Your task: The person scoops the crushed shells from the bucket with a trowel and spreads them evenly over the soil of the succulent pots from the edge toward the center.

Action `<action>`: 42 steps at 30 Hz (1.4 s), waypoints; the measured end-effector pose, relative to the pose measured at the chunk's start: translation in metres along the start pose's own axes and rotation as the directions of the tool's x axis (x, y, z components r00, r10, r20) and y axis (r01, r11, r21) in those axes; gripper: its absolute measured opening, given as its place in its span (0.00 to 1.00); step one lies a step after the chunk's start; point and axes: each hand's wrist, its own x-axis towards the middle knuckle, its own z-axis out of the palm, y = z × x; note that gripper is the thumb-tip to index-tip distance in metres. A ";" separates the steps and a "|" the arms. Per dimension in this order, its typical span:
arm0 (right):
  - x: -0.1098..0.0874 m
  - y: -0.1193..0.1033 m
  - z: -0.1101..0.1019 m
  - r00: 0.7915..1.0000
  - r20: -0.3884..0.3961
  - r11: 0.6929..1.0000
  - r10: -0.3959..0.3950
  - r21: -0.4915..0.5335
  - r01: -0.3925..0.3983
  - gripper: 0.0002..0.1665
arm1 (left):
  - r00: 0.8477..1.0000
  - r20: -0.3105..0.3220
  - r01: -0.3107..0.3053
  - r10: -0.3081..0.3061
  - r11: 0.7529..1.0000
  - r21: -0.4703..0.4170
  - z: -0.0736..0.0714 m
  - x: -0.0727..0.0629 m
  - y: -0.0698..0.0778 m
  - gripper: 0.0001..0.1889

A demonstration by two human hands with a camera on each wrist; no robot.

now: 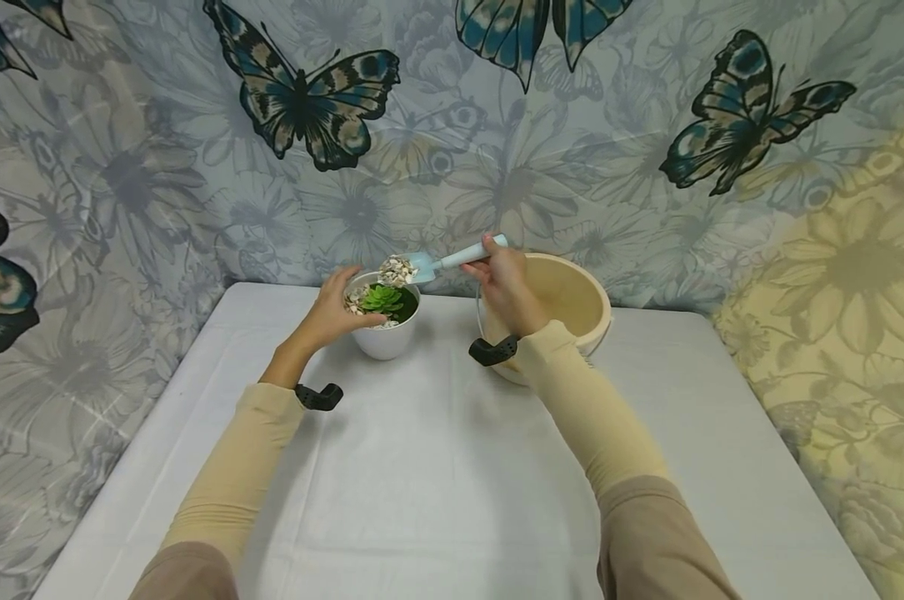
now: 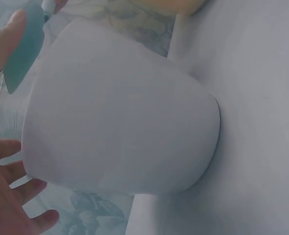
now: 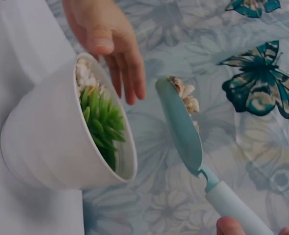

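Observation:
A white pot point(image 1: 386, 342) stands towards the back of the table, with a green succulent point(image 1: 382, 298) and pale pebbles along its left inside. My left hand point(image 1: 330, 315) curves loosely about the pot's left rim, thumb and fingers spread apart. In the right wrist view its fingers extend beside the rim. With my right hand point(image 1: 510, 287) I hold a small light-blue hand trowel point(image 3: 181, 125) by its pale handle. A heap of pebbles point(image 1: 397, 271) sits on the trowel's blade, raised over the pot's back right rim.
Right of the pot is a cream bucket point(image 1: 597, 321), partly behind my right hand and wrist. A white cloth point(image 1: 422, 467) covers the table. Butterfly-patterned fabric point(image 1: 362, 208) hangs close behind the table's back edge and along both sides.

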 end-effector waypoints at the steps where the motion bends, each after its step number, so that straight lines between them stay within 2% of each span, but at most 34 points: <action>1: 0.000 0.002 0.001 1.000 -0.004 1.000 -0.001 -0.009 0.001 0.07 | 1.000 0.009 0.013 -0.013 1.000 -0.001 0.001 0.000 -0.002 0.57; 6: 0.001 0.008 0.005 1.000 -0.007 1.000 -0.013 -0.029 0.013 0.09 | 0.997 0.056 0.049 -0.051 0.998 0.026 0.002 0.001 -0.012 0.60; 12: 0.007 0.015 0.009 0.999 0.010 0.997 -0.034 -0.075 0.034 0.10 | 0.993 0.079 0.082 -0.085 0.996 0.045 0.002 0.005 -0.018 0.62; 17: 0.008 0.020 0.015 0.999 0.004 0.994 -0.053 -0.094 0.053 0.06 | 0.990 0.085 0.112 -0.113 0.994 0.016 0.004 0.006 -0.021 0.63; 22: 0.008 0.026 0.020 0.999 -0.009 0.990 -0.052 -0.129 0.051 0.08 | 0.990 0.055 0.130 -0.128 0.991 -0.035 0.009 0.006 -0.023 0.64; 29: 0.007 0.030 0.022 0.999 -0.028 0.986 -0.043 -0.159 0.038 0.17 | 0.991 -0.015 0.136 -0.136 0.991 -0.020 0.015 -0.001 -0.021 0.65; 33: 0.006 0.031 0.024 0.999 -0.027 0.985 -0.026 -0.170 0.021 0.21 | 0.992 -0.003 0.127 -0.127 0.992 0.019 0.012 -0.002 -0.022 0.66; 38: 0.006 0.033 0.025 0.999 -0.034 0.983 -0.023 -0.181 0.017 0.20 | 0.991 0.040 0.126 -0.127 0.992 0.030 0.009 0.002 -0.025 0.67; 42: 0.006 0.034 0.024 0.999 -0.023 0.980 -0.044 -0.193 0.039 0.18 | 0.993 -0.015 0.120 -0.120 0.993 0.019 0.014 0.001 -0.024 0.66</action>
